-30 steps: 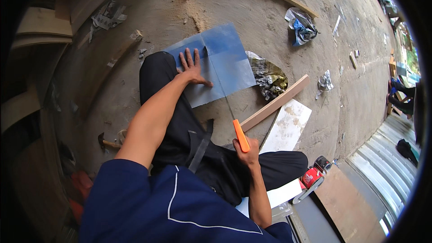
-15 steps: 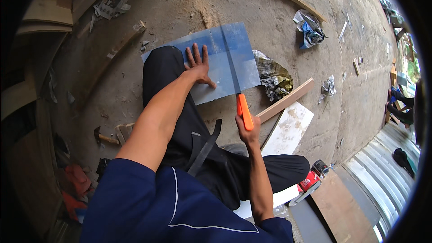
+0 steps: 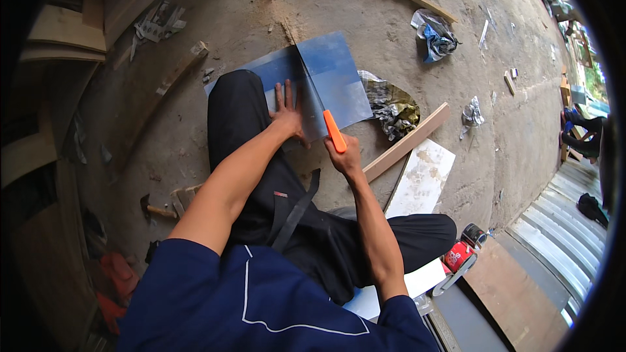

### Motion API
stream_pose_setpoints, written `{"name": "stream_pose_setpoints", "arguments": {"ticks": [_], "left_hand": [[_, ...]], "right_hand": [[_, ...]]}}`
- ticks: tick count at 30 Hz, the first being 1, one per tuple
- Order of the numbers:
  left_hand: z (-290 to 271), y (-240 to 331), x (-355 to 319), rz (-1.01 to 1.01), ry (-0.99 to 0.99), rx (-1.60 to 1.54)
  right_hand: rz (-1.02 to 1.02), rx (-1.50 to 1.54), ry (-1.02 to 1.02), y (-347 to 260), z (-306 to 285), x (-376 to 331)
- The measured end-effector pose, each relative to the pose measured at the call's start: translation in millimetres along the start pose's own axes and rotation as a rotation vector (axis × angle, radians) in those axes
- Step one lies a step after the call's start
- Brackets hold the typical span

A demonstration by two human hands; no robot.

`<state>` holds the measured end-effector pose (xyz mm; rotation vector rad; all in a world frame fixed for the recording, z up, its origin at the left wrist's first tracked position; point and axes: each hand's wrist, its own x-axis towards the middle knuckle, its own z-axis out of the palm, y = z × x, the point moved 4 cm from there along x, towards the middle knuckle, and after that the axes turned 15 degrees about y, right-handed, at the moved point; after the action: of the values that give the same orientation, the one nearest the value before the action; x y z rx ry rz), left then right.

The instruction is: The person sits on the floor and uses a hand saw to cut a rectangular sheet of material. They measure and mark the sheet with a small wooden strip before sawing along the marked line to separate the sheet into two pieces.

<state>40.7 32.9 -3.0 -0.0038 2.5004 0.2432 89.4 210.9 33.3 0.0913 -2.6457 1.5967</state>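
1. I see the board [image 3: 344, 81] ahead of the lap, partly hidden by the left knee [image 3: 236, 98]: flat, blue, darker toward its far edge, paler nearer.
2. Left hand [image 3: 287, 118]: fingers spread on the board.
3. Right hand [image 3: 347, 156]: fingers wrapped around an orange-handled saw [image 3: 335, 132]; its dark, tapering blade [image 3: 312, 85] crosses the board.

**Rough carpentry workshop, open to daylight**

A handsaw [image 3: 334, 130] is crossing a blue board [image 3: 342, 72], and sawdust [image 3: 280, 15] is coating the grimy, concrete-like floor [image 3: 385, 39] just beyond it. Timber strips [image 3: 409, 142], a hammer [image 3: 160, 210] and crumpled wrappings [image 3: 473, 114] are lying about. Wooden panels [image 3: 62, 34] are standing along the left side. Corrugated metal sheeting [image 3: 554, 229] is lying at the right, and greenery [image 3: 594, 83] is showing outdoors, farther off.
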Motion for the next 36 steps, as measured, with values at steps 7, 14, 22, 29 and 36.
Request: {"name": "stream_pose_setpoints", "arguments": {"ticks": [7, 14, 22, 29, 36], "left_hand": [[1, -10, -1, 0.095, 0.012, 0.11], [-1, -18, 4, 0.093, 0.08, 0.011], [-63, -28, 41, -0.101, 0.15, -0.041], [-66, -23, 42, -0.089, 0.17, -0.046], [-73, -18, 47, -0.112, 0.137, 0.004]], "right_hand": [[0.148, 0.001, 0.037, -25, -14, -24], [0.264, 0.055, 0.126, -57, 0, -26], [0.311, 0.019, 0.152, -85, 4, -21], [0.406, -0.018, 0.142, -80, 5, 3], [0.409, -0.081, 0.138, -81, 0, 5]]}}
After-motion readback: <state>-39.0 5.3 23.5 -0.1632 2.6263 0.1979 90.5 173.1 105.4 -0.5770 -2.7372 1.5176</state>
